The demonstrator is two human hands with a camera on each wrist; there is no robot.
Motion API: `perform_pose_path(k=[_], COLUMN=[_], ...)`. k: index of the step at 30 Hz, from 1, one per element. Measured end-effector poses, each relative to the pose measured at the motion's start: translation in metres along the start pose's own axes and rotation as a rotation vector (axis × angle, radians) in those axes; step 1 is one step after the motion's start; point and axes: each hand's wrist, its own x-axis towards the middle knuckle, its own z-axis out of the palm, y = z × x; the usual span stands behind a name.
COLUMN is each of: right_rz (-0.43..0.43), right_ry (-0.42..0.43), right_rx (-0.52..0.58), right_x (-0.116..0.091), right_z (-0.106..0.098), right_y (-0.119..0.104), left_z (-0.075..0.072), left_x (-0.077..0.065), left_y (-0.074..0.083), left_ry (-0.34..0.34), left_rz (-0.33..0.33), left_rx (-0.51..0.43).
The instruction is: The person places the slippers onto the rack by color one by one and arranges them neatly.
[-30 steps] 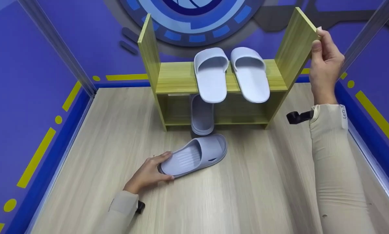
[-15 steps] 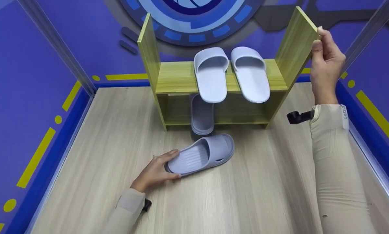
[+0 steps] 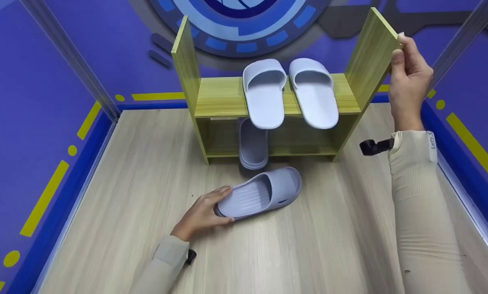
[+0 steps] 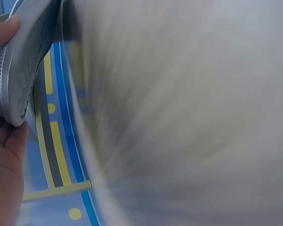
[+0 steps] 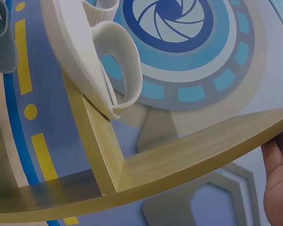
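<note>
My left hand (image 3: 203, 212) grips the heel end of a grey slipper (image 3: 248, 199), thumb on one side and fingers on the other. The slipper's toe points right, in front of the rack; the left wrist view shows its sole edge (image 4: 14, 80) between thumb and fingers. My right hand (image 3: 409, 79) pinches the front edge of the wooden shoe rack's right side panel (image 3: 372, 57). Another grey slipper (image 3: 253, 147) sits on the lower level, its heel sticking out. On the upper shelf lie two white slippers, a left one (image 3: 266, 102) and a right one (image 3: 318, 102).
The rack's left side panel (image 3: 186, 61) rises at the other end. Under everything is a light wood-grain surface (image 3: 146, 163). Blue printed walls (image 3: 23, 122) with yellow marks enclose it at the left, back and right.
My left hand has moved to the right with the grey slipper, its toe now farther right in front of the rack. My right hand stays on the side panel.
</note>
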Motion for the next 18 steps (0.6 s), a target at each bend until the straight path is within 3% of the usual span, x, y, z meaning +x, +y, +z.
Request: perform_pose_path(k=[2,8,12,18], right_rz=[-0.022,0.060,0.068,0.073], right_ry=[-0.003,0.012,0.010,0.003], right_rx=[-0.024,0.076,0.079,0.067], right_x=[0.000,0.001,0.001,0.000], right_z=[0.000,0.000,0.000,0.001], right_y=[0.000,-0.001,-0.001,-0.004], left_z=[0.002,0.007,0.010,0.013], left_x=[0.002,0.008,0.010,0.013], left_y=[0.001,0.005,0.005,0.006], left_ry=[0.011,0.039,0.050,0.034], left_rz=[0.027,0.063,0.080,0.053], left_rx=[0.013,0.043,0.043,0.039])
